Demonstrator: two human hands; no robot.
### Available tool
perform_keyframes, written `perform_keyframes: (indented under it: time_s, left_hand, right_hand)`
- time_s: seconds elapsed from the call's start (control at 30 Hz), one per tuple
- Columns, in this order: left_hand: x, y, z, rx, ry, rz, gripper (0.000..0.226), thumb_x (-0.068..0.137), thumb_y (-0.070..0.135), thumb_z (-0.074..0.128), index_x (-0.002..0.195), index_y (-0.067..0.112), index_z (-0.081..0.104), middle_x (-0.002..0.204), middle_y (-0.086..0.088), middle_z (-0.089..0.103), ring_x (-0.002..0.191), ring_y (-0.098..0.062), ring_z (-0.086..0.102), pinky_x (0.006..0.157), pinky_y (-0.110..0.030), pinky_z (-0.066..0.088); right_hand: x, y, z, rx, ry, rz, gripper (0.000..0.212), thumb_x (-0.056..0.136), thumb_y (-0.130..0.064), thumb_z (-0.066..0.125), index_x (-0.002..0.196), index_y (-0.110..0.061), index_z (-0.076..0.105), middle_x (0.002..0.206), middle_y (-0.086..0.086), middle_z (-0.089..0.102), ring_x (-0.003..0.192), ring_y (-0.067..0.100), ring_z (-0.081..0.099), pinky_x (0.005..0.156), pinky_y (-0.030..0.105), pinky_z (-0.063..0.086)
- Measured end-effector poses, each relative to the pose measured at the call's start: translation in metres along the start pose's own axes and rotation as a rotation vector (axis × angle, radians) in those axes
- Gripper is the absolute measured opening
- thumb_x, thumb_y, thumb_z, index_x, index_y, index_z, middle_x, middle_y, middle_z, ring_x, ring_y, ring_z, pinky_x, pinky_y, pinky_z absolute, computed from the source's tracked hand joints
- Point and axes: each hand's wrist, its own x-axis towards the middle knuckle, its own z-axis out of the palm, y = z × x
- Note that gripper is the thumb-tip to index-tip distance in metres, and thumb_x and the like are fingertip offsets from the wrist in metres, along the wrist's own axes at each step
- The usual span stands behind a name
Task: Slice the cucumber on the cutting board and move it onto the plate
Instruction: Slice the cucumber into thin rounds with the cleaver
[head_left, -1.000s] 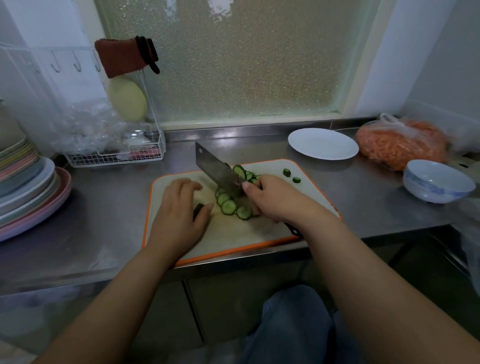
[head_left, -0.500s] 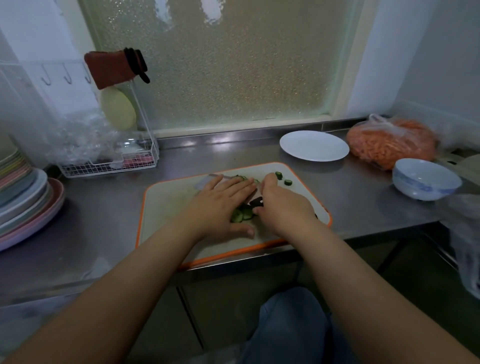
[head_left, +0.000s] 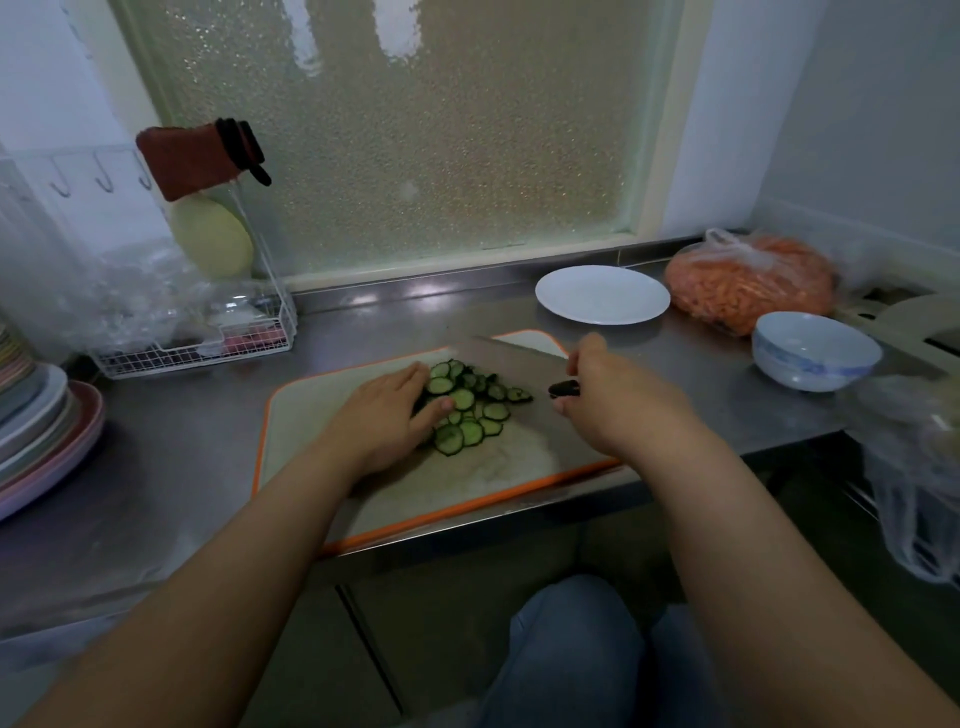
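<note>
Your left hand (head_left: 387, 415), fingers straight, presses thin green cucumber slices (head_left: 470, 402) onto the flat steel cleaver blade (head_left: 524, 364); your right hand (head_left: 608, 400) grips its black handle (head_left: 563, 388) over the orange-rimmed cutting board (head_left: 311, 410).

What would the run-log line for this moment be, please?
phase: gathering | left hand: pressing cucumber slices onto cleaver | right hand: gripping cleaver | plate: empty

We have laid the knife (head_left: 524, 374) flat under the cucumber slices (head_left: 470, 402), which a second ago lay scattered by our right hand (head_left: 610, 400); our left hand (head_left: 395, 415) now presses against them.
</note>
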Motion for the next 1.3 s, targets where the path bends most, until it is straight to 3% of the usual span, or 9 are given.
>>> perform_keyframes:
  time_s: [0.13, 0.23, 0.3, 0.37, 0.67, 0.9, 1.07, 1.2, 1.3]
  left_hand:
    - [-0.012, -0.008, 0.0, -0.179, 0.334, 0.018, 0.056, 0.092, 0.051, 0.029, 0.123, 0.016, 0.059, 0.129, -0.006, 0.057, 0.119, -0.026, 0.051, 0.101, -0.035, 0.038]
    - [-0.034, -0.014, -0.004, -0.288, 0.529, -0.058, 0.013, 0.089, 0.032, 0.058, 0.093, 0.02, 0.059, 0.095, 0.003, 0.058, 0.084, -0.016, 0.055, 0.072, -0.028, 0.04]
    - [-0.049, -0.02, -0.003, -0.315, 0.465, -0.063, 0.016, 0.082, 0.036, 0.064, 0.082, 0.023, 0.054, 0.085, 0.006, 0.054, 0.075, -0.012, 0.051, 0.065, -0.024, 0.034]
    - [-0.061, -0.028, 0.004, -0.334, 0.357, -0.01, 0.02, 0.076, 0.046, 0.06, 0.08, 0.028, 0.051, 0.086, 0.008, 0.049, 0.078, -0.012, 0.05, 0.068, -0.026, 0.038]
    - [-0.065, -0.036, 0.023, -0.328, 0.39, 0.001, 0.018, 0.076, 0.017, 0.069, 0.085, 0.026, 0.056, 0.09, 0.007, 0.047, 0.085, -0.015, 0.048, 0.073, -0.032, 0.044]
    - [-0.055, -0.032, 0.024, -0.334, 0.482, -0.006, 0.011, 0.083, 0.021, 0.066, 0.08, 0.021, 0.055, 0.081, 0.007, 0.049, 0.073, -0.008, 0.045, 0.063, -0.022, 0.036]
    - [-0.055, -0.032, 0.025, -0.32, 0.483, 0.029, 0.011, 0.082, 0.016, 0.067, 0.079, 0.02, 0.057, 0.08, 0.008, 0.047, 0.071, -0.006, 0.041, 0.063, -0.009, 0.031]
    - [-0.055, -0.032, 0.026, -0.332, 0.482, 0.047, 0.011, 0.082, 0.016, 0.066, 0.079, 0.02, 0.056, 0.08, 0.008, 0.048, 0.072, -0.008, 0.043, 0.063, -0.018, 0.03]
    - [-0.055, -0.032, 0.026, -0.349, 0.475, 0.052, 0.013, 0.083, 0.016, 0.065, 0.079, 0.022, 0.055, 0.08, 0.009, 0.047, 0.072, -0.009, 0.044, 0.063, -0.012, 0.031]
  right_hand:
    - [0.009, -0.01, 0.012, 0.252, -0.002, -0.015, 0.027, 0.097, -0.034, 0.047, 0.118, -0.016, 0.048, 0.118, 0.006, 0.06, 0.109, 0.029, 0.057, 0.086, 0.037, 0.045]
    - [0.013, -0.022, 0.028, 0.476, -0.053, -0.074, 0.015, 0.097, -0.036, 0.048, 0.1, -0.022, 0.052, 0.084, -0.002, 0.058, 0.078, 0.021, 0.058, 0.066, 0.029, 0.046]
    - [0.012, -0.032, 0.036, 0.531, -0.138, -0.091, 0.014, 0.097, -0.032, 0.048, 0.086, -0.023, 0.051, 0.069, -0.004, 0.05, 0.058, 0.017, 0.049, 0.05, 0.025, 0.039]
    - [0.011, -0.044, 0.045, 0.5, -0.204, -0.108, 0.02, 0.097, -0.029, 0.048, 0.077, -0.024, 0.048, 0.066, -0.001, 0.049, 0.054, 0.018, 0.048, 0.047, 0.024, 0.038]
    - [0.012, -0.08, 0.074, 0.309, -0.36, -0.148, 0.021, 0.095, -0.029, 0.049, 0.096, -0.013, 0.061, 0.082, 0.007, 0.058, 0.077, 0.025, 0.057, 0.065, 0.027, 0.043]
    - [0.013, -0.086, 0.069, 0.084, -0.329, -0.188, 0.019, 0.092, -0.028, 0.048, 0.077, -0.016, 0.051, 0.074, 0.001, 0.053, 0.069, 0.021, 0.054, 0.053, 0.026, 0.035]
    - [0.011, -0.091, 0.074, 0.032, -0.23, -0.207, 0.015, 0.092, -0.023, 0.049, 0.099, -0.013, 0.058, 0.092, 0.009, 0.059, 0.091, 0.029, 0.059, 0.067, 0.031, 0.041]
    - [0.008, -0.091, 0.065, 0.032, -0.207, -0.207, 0.017, 0.092, -0.021, 0.048, 0.102, -0.012, 0.059, 0.092, 0.008, 0.057, 0.089, 0.029, 0.057, 0.068, 0.031, 0.04]
    - [0.006, -0.092, 0.058, 0.02, -0.191, -0.218, 0.013, 0.093, -0.02, 0.048, 0.099, -0.013, 0.057, 0.087, 0.006, 0.052, 0.082, 0.027, 0.053, 0.066, 0.03, 0.038]
